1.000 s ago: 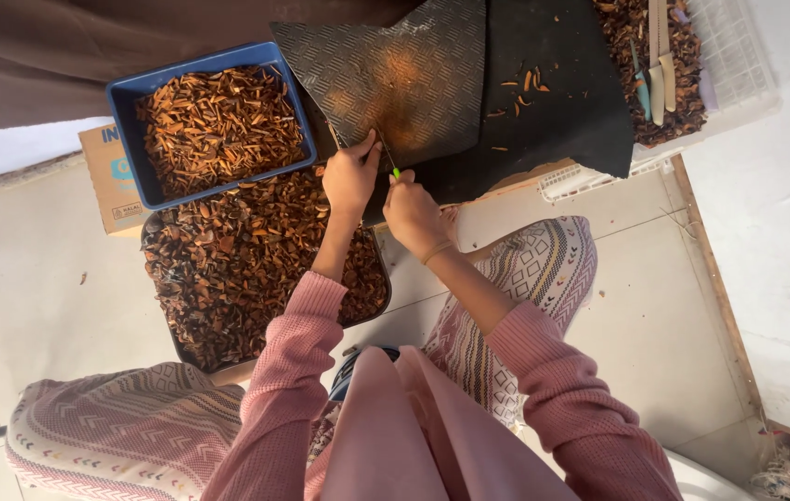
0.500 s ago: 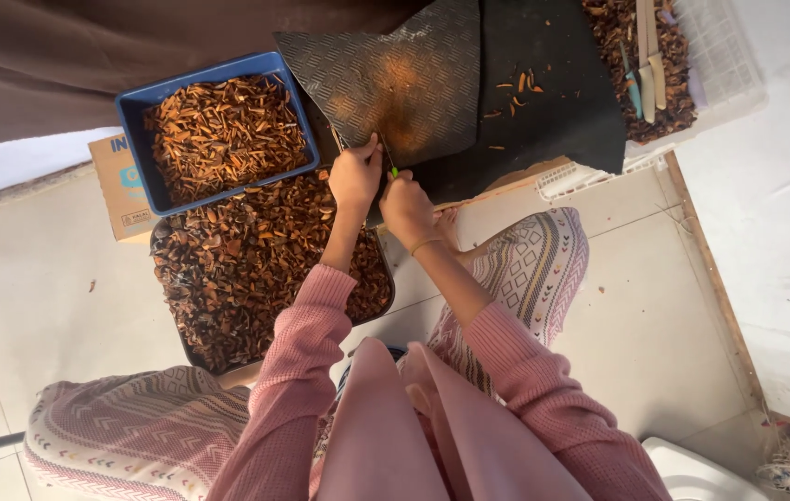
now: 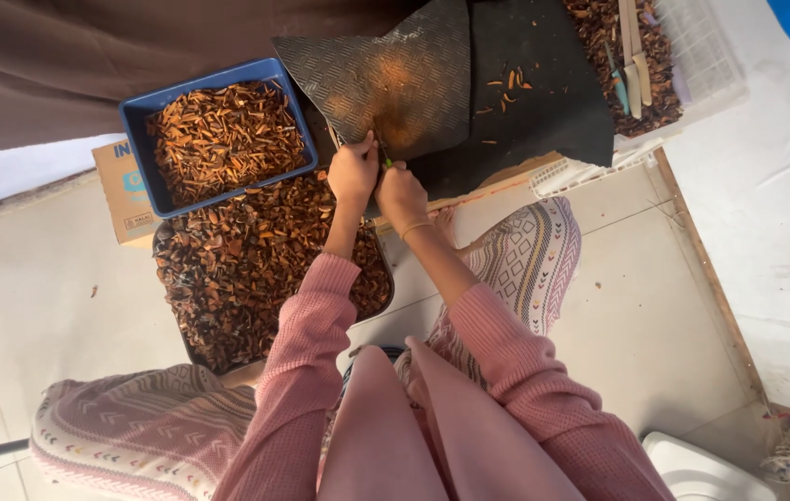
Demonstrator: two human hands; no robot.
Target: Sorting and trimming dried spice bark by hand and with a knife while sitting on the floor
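Note:
My left hand (image 3: 353, 172) and my right hand (image 3: 401, 197) are close together at the near edge of a black ribbed rubber mat (image 3: 386, 74). My right hand is closed on a small green-handled tool (image 3: 386, 160), whose tip points at the mat between the hands. My left hand's fingers curl down onto the mat right beside it; what they pinch is hidden. An orange-brown stain marks the mat just beyond the hands. A few orange strips (image 3: 506, 88) lie on a second black mat (image 3: 543, 121) to the right.
A blue tray (image 3: 135, 125) of orange-brown strips rests on a cardboard box (image 3: 121, 195) at the left. Below it is a dark tray (image 3: 378, 301) heaped with brown pieces. A white basket (image 3: 711, 65) at the top right holds brown pieces and knives. My patterned-trousered knees flank the trays.
Both hands stay at the same spot on the mat's near edge, now pressed a little closer together. The view has shifted slightly.

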